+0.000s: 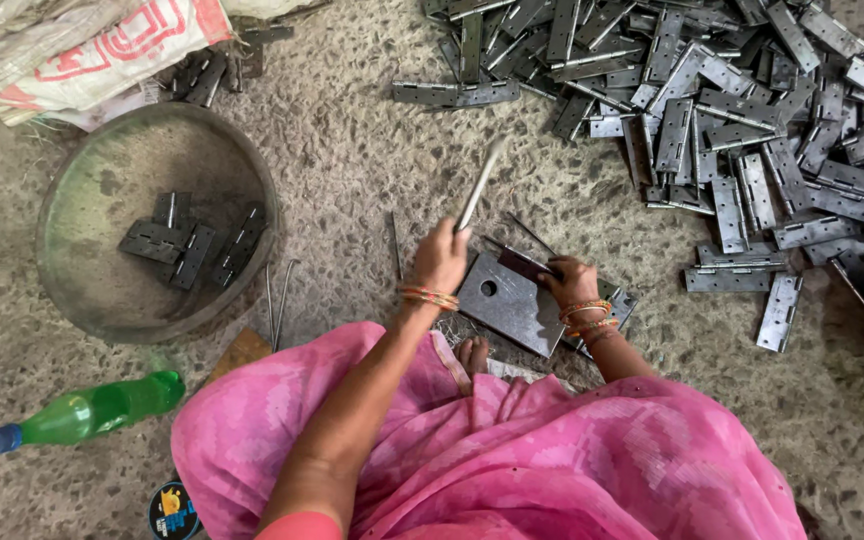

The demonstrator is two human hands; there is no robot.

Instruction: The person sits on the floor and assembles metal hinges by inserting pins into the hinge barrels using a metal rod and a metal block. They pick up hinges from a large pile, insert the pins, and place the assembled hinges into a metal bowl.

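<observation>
My left hand [440, 262] is closed around a thin metal rod [480, 185] that is raised and tilted up to the right. My right hand [572, 285] presses a dark hinge piece [524, 262] with a thin pin against a square steel plate [505, 300] that has a round hole. The plate lies on the gritty floor just in front of my bare foot [472, 352]. Both wrists wear bangles, and pink cloth covers my lap.
A heap of grey metal hinges [732, 100] spreads over the upper right. A round metal pan [72, 180] at the left holds several hinges. Loose pins [277, 300] lie beside it. A green plastic bottle [92, 410] lies lower left, a printed sack [82, 50] upper left.
</observation>
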